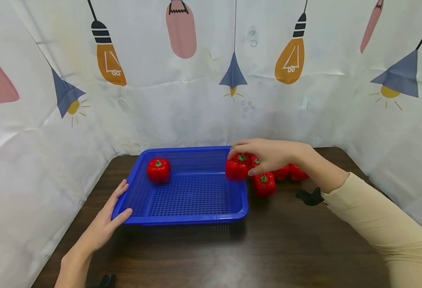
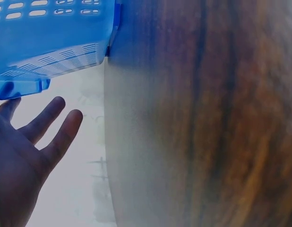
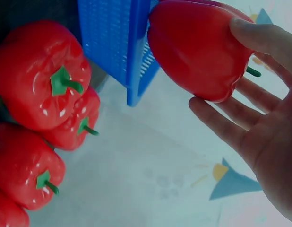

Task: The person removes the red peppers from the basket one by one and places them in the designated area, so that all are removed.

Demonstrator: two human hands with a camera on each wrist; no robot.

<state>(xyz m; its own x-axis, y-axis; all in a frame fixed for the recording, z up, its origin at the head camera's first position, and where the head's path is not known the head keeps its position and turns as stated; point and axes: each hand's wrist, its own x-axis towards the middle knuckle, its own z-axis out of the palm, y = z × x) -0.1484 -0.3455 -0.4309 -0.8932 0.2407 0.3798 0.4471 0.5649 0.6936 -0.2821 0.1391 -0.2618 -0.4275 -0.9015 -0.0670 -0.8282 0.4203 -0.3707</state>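
Observation:
In the head view my right hand (image 1: 268,154) grips a red bell pepper (image 1: 237,168) with a green stem, held at the right rim of a blue plastic basket (image 1: 193,219). The right wrist view shows thumb and fingers around that pepper (image 3: 198,52), its stem toward the palm. My left hand (image 1: 104,224) rests against the basket's left front corner, fingers fairly straight. In the left wrist view its spread fingers touch or nearly touch the basket's rim. Another red bell pepper (image 1: 158,171) sits inside the basket, at the back left.
Several more red bell peppers (image 1: 264,185) are grouped on the dark wooden table (image 1: 286,244), just right of the basket. A white curtain (image 1: 196,108) printed with lamps and bulbs hangs behind and at both sides. A black strap piece (image 1: 309,197) sticks out below the right wrist.

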